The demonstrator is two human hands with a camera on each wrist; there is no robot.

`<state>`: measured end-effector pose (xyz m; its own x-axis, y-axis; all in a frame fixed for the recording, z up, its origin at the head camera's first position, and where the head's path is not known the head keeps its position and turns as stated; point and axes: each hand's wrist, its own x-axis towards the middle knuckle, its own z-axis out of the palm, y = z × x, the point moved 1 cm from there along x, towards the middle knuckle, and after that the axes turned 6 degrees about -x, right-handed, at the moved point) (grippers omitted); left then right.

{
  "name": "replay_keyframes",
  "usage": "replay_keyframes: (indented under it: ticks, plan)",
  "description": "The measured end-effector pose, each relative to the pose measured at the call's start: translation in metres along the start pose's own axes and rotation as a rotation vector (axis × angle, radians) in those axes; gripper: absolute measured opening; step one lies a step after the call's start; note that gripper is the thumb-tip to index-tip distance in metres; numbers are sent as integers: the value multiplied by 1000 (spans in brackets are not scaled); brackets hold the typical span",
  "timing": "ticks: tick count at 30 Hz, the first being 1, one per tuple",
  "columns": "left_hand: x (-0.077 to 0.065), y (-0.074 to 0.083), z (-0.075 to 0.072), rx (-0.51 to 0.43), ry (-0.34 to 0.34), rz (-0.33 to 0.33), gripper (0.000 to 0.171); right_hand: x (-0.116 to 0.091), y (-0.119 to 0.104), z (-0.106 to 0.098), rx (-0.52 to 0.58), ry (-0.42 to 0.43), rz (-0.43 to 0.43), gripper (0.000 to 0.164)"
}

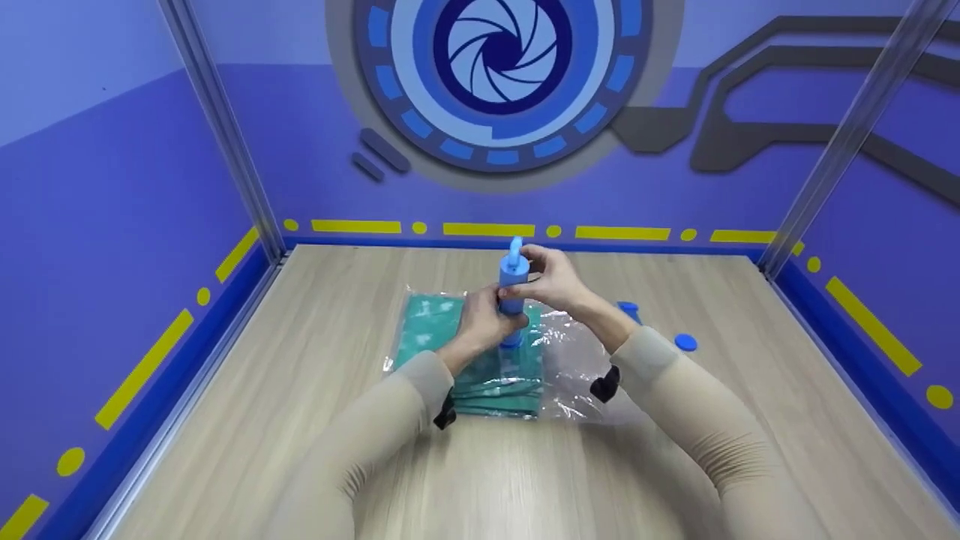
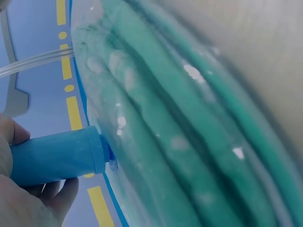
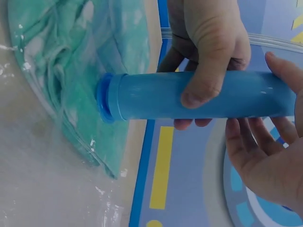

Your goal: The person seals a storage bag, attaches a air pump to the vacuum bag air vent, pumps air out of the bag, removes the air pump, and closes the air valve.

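Observation:
A light-blue hand pump (image 1: 514, 268) stands upright with its handle at the top. Its lower end meets a darker blue valve (image 3: 104, 98) on a clear plastic storage bag (image 1: 574, 367). Folded green cloth (image 1: 427, 322) fills the bag's left part. My left hand (image 1: 484, 319) grips the pump's barrel, thumb on one side and fingers on the other, as the right wrist view shows. Higher up, my right hand (image 1: 559, 281) holds the barrel between thumb and fingers, just below the handle.
To the right of the bag a round blue cap (image 1: 685, 343) lies on the wooden table (image 1: 315, 360). Beside it is a small blue piece (image 1: 628, 309), partly hidden by my right forearm. Purple-blue panels (image 1: 292, 150) with metal posts enclose the table's back and sides.

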<state>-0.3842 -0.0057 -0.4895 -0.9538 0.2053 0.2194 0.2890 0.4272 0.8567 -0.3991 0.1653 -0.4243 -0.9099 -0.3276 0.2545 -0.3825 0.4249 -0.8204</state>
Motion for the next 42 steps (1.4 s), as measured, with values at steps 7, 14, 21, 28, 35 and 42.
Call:
replay_keyframes:
  ticks: [7, 14, 21, 28, 35, 42]
  plan:
    - [8, -1, -3, -73, -88, -44, 46, -2, 2, -7, 79, -134, -8, 57]
    - [9, -4, -4, -116, -118, -33, 41, -3, 6, -5, 87, -157, -73, 55]
    - [8, -11, -4, -128, -73, -19, 50, -2, 5, -1, -12, -56, -105, 53]
    - [-1, -12, -2, -112, -21, 24, 58, -4, 7, 5, -96, 104, -110, 55]
    - [-5, -8, 1, -71, 78, 42, 63, -4, 5, 15, -171, 250, -104, 58]
    - [-7, -8, 2, -19, 161, 72, 54, -5, 1, 13, -248, 213, -39, 62]
